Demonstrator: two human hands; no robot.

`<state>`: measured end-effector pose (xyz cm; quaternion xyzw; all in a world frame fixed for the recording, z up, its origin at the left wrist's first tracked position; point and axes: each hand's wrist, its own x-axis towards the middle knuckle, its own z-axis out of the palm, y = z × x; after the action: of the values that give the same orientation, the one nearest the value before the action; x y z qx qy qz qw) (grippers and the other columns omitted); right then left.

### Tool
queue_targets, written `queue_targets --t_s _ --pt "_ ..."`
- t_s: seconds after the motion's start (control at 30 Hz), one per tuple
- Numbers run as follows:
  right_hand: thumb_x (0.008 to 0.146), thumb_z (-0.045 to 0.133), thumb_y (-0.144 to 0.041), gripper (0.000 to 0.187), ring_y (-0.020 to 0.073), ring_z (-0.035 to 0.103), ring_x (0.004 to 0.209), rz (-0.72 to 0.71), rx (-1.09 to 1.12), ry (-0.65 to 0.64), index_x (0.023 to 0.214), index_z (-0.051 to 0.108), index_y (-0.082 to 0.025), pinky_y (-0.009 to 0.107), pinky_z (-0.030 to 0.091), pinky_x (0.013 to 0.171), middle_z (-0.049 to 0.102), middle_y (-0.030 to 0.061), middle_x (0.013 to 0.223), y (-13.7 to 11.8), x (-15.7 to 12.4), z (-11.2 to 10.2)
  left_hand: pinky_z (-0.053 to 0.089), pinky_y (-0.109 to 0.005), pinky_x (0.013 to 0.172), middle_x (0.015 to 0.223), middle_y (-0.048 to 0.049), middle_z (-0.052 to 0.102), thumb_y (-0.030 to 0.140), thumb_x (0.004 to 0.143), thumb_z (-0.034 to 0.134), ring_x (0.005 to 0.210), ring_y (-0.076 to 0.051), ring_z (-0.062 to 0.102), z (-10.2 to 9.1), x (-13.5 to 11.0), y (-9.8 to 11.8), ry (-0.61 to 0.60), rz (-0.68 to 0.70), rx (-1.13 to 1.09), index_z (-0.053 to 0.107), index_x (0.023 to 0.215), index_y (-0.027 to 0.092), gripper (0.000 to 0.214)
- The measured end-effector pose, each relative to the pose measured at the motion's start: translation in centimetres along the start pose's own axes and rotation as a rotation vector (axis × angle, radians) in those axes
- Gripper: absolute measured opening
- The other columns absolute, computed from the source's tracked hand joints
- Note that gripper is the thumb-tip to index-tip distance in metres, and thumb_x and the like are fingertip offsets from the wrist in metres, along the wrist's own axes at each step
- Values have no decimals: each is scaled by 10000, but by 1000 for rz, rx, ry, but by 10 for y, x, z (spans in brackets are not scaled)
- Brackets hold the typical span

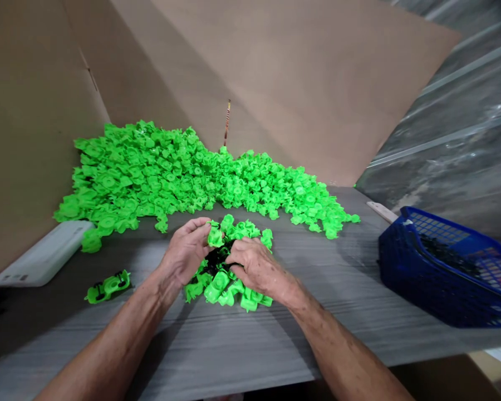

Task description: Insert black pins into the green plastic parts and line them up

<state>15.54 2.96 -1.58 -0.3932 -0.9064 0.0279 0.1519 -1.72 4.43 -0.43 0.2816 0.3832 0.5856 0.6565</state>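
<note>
At mid-table (234, 345), both forearms reach in from the lower edge and meet over a small pile (221, 287) of green parts. The left hand (187, 248) is turned palm inward with its wrist raised. Its thumb and forefinger are pinched on one green part (215, 235), which it holds just above the pile's far side. The right hand (254, 267) lies knuckles up with its fingers curled down onto a black part (217, 257) in the middle of the pile. Whether it grips that part or only presses on it cannot be told. The two hands are nearly touching at the fingertips. A far larger heap (183, 172) of the same green parts spreads behind them, against the cardboard (275, 83) walls. A green-and-black piece (107, 286) lies alone near the left forearm, with a white box (45, 253) beyond it. A blue basket (421, 278) holding dark bits stands well to the right.
</note>
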Motion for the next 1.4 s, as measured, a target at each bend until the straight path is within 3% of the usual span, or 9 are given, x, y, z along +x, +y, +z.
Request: queue_targets --t_s 0.1,0.2,0.37,0.43,0.53,0.63,0.8,1.23,1.4 --pt "816 683 -175 49 195 575 834 7 48 40 805 730 -177 334 400 754 646 45 802 3 0 -2 542 -306 615 678 14 637 172 612 779 628 -149 633 0 -1 -1 -11 -17 9 548 812 174 306" --pt "788 657 -117 88 169 587 769 44 186 109 794 727 -169 299 422 706 642 34 758 7 1 -2 549 -316 626 721 12 637 231 603 809 639 -137 615 -1 -1 -2 5 -18 66 586 915 175 387" --pt "650 629 -67 109 88 506 513 345 705 254 672 680 -160 205 376 499 590 -38 564 12 4 3 390 -167 461 689 45 546 366 618 812 561 -58 477 0 -3 -2 3 99 226 646 1133 154 582" --pt "621 646 -117 42 78 466 455 450 860 311 630 657 -156 198 346 450 570 -47 512 14 6 4 363 -176 440 643 62 508 382 619 807 531 -56 438 1 -4 -2 -13 133 259 632 1164 145 620" --pt "612 677 -208 58 81 466 440 490 952 434 628 657 -156 201 354 435 587 -36 505 14 8 1 455 -233 548 667 41 580 371 601 811 576 -90 527 1 -5 -4 -48 110 270 596 1171 128 656" --pt "658 674 -254 95 101 521 484 416 907 588 673 684 -160 217 416 473 631 -10 558 10 9 -3 472 -274 628 692 5 647 314 556 818 612 -125 595 0 -5 -6 -70 61 294 608 1073 123 590" --pt "752 632 -180 73 129 605 634 168 689 754 729 701 -185 247 492 602 668 12 690 2 8 -2 443 -259 592 653 13 651 226 513 788 567 -115 580 3 -6 -7 -74 55 324 598 895 146 434" --pt "813 572 -86 165 142 602 736 10 441 719 797 692 -197 268 490 672 612 25 772 -1 7 4 431 -234 559 693 31 629 93 468 714 568 -96 536 11 -14 -6 -155 -2 190 609 800 178 358" --pt "856 525 -74 193 152 606 765 -34 358 666 801 676 -181 269 489 692 621 46 790 -3 5 2 451 -230 561 872 -28 632 212 520 767 711 -117 532 13 -14 -8 -102 -55 128 705 814 143 308"
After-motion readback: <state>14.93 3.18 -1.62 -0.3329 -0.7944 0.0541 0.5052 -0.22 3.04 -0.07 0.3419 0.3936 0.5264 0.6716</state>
